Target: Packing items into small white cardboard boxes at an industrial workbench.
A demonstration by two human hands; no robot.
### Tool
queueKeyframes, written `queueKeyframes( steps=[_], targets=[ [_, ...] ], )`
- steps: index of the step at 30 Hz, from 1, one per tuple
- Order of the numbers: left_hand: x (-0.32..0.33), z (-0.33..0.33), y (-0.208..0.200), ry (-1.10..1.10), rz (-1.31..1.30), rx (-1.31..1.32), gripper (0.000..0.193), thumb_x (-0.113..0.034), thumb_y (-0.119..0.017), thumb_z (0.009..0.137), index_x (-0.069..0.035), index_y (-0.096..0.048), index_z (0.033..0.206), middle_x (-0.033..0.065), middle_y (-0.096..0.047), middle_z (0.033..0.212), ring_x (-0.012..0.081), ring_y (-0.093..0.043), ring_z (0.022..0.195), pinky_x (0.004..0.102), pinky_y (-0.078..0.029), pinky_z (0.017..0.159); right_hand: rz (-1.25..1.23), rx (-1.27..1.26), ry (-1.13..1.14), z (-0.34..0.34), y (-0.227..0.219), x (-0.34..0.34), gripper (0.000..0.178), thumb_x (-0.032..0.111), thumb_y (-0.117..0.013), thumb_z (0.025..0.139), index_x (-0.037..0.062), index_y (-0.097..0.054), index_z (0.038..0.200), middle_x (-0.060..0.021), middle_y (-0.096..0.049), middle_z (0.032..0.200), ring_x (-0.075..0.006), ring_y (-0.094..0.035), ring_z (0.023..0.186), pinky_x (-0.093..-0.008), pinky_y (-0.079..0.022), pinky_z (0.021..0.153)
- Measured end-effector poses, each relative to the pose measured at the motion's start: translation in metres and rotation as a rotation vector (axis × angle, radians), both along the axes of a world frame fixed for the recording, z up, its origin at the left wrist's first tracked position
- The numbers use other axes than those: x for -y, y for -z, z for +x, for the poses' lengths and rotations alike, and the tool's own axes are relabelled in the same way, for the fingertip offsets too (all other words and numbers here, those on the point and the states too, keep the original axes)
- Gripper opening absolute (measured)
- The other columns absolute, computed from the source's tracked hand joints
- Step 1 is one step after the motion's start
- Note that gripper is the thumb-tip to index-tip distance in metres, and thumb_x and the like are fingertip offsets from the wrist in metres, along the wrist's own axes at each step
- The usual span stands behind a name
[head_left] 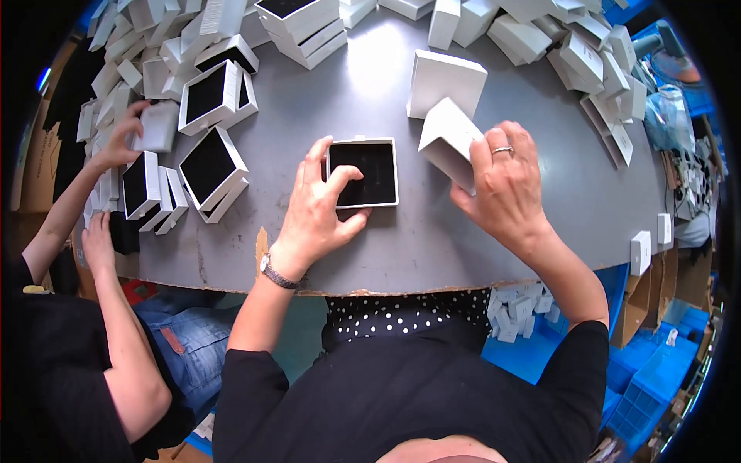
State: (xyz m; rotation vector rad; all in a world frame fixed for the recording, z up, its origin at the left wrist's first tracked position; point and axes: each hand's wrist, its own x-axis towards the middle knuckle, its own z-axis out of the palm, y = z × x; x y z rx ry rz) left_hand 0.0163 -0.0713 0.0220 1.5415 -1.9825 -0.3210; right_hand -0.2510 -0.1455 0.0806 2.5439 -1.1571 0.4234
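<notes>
In front of me a shallow white box with a black lining (374, 174) lies face up on the grey table (386, 255). My left hand (312, 208) grips its left side, with one finger reaching over the lining and the others around the edge. To the right, my right hand (505, 181) is closed on a hollow white box lid (446, 135) that it holds tilted, its inside partly showing. Just behind that lid another white box piece (451, 81) stands upright; whether the two touch, I cannot tell.
White boxes with black linings (212, 166) stand leaning at the left, and a stack (305, 31) rises at the back. Piles of white box parts (571, 54) line the far edge. At the left a co-worker's hand (127, 135) touches a white box. Blue crates (664, 370) stand lower right.
</notes>
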Motion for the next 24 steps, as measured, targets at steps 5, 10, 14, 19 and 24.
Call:
queueKeyframes(
  steps=[5, 10, 14, 19, 24],
  targets=[
    [-0.027, -0.020, -0.009, -0.134, 0.024, 0.151, 0.065, -0.026, -0.090, 0.063, -0.010, -0.058, 0.117, 0.0219, -0.043, 0.123, 0.0400, -0.046, 0.114, 0.0514, -0.043, 0.100, 0.078, -0.025, 0.122, -0.027, 0.003, -0.007, 0.054, 0.020, -0.080, 0.070, -0.0014, -0.059, 0.115, -0.0137, -0.062, 0.117, -0.0244, -0.064, 0.088, -0.0331, -0.056, 0.072],
    [-0.056, -0.025, -0.022, -0.064, 0.215, 0.095, 0.094, -0.042, -0.096, 0.055, -0.011, -0.052, 0.132, 0.0188, -0.042, 0.120, 0.0365, -0.047, 0.116, 0.0497, -0.043, 0.102, 0.439, -0.204, 0.076, -0.024, -0.016, -0.046, 0.085, 0.039, -0.085, 0.068, -0.0047, -0.055, 0.134, -0.0178, -0.063, 0.122, -0.0268, -0.062, 0.101, -0.0366, -0.054, 0.085],
    [-0.022, -0.013, -0.023, 0.151, 0.076, -0.056, 0.106, -0.038, -0.096, 0.056, -0.011, -0.046, 0.146, 0.0207, -0.041, 0.137, 0.0410, -0.043, 0.132, 0.0494, -0.038, 0.115, 0.367, -0.239, -0.173, -0.040, -0.005, -0.023, 0.104, 0.040, -0.088, 0.064, 0.0126, -0.041, 0.153, -0.0165, -0.036, 0.159, -0.0319, -0.027, 0.151, -0.0516, -0.025, 0.123],
    [0.015, -0.016, -0.015, 0.512, 0.166, 0.105, 0.110, -0.024, -0.093, 0.059, -0.008, -0.039, 0.153, 0.0232, -0.041, 0.142, 0.0419, -0.043, 0.134, 0.0486, -0.040, 0.113, 0.592, 0.017, -0.355, -0.054, 0.021, 0.011, 0.109, 0.038, -0.091, 0.057, 0.0141, -0.043, 0.153, -0.0146, -0.045, 0.151, -0.0333, -0.034, 0.146, -0.0543, -0.030, 0.119],
    [-0.010, -0.033, 0.007, 0.306, 0.133, -0.044, 0.106, -0.025, -0.093, 0.060, -0.007, -0.042, 0.152, 0.0232, -0.041, 0.143, 0.0415, -0.044, 0.134, 0.0482, -0.041, 0.112, 0.529, 0.335, -0.344, -0.053, 0.049, -0.034, 0.096, 0.036, -0.086, 0.061, 0.0091, -0.051, 0.146, -0.0188, -0.051, 0.135, -0.0407, -0.043, 0.127, -0.0515, -0.041, 0.110]
  ],
)
